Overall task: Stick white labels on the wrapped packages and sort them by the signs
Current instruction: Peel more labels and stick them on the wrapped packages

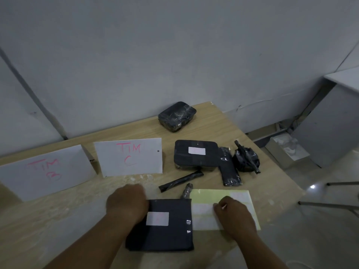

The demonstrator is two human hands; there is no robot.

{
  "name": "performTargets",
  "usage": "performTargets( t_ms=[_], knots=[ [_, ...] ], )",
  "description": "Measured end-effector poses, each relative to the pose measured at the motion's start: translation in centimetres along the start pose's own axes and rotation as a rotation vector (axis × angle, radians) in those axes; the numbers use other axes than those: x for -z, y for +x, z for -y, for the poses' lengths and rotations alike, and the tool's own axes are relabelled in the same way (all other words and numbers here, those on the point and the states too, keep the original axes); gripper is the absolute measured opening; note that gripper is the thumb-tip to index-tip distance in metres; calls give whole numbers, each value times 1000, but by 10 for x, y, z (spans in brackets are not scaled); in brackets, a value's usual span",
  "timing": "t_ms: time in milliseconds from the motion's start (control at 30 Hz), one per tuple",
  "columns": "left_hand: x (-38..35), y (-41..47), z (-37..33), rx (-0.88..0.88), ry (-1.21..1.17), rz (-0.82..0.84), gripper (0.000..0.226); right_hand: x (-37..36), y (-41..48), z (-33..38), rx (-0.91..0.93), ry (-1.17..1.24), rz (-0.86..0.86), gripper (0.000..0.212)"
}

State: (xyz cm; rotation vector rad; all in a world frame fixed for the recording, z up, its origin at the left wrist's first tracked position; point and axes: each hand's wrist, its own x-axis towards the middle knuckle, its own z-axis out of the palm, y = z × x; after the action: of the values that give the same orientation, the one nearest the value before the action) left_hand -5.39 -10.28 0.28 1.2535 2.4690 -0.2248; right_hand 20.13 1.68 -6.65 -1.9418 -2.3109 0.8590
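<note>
**Q:** Where is the flat black package [165, 235], and how does it look?

**A:** It lies flat on the bench [58, 220]. It is square and wrapped in matt black film. One white label [157, 219] is stuck on its far-left area, and two shiny tape spots sit on its right edge.

**Q:** What is the state of each grip?

**A:** The left grip [126, 202] rests over the package's far-left corner. Its fingers are hidden, so I cannot tell how far it is closed. The right grip [235, 216], just right of the package, pinches the label sheet [207, 197] between thumb and forefinger.

**Q:** Where are the signs?

**A:** The "TIM C" sign [130, 157] stands beyond the package. The "TIM B" sign [46, 171] stands beyond it and to the left.
</note>
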Motion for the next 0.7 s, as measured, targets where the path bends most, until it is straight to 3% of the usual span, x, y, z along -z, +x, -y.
performTargets(
  t_ms=[100,167,233,333,467,700],
  knots=[
    [5,7,-57,-383,-19,-205,24,8,10,-28,-121,2,-137,36],
    [0,10,-93,-594,-17,-197,29,10,14,-36,-156,-19,-163,44],
    [-11,17,-130,-681,7,-127,37,11,21,-45,-165,-76,-154,54],
    [-28,29,-179,-696,68,-32,53,10,28,-59,-136,-182,-159,70],
    [-49,37,-218,-581,196,88,78,4,29,-73,-71,-253,-219,77],
    [-55,51,-239,-498,185,98,96,9,37,-81,-43,-242,-209,81]
  ],
)
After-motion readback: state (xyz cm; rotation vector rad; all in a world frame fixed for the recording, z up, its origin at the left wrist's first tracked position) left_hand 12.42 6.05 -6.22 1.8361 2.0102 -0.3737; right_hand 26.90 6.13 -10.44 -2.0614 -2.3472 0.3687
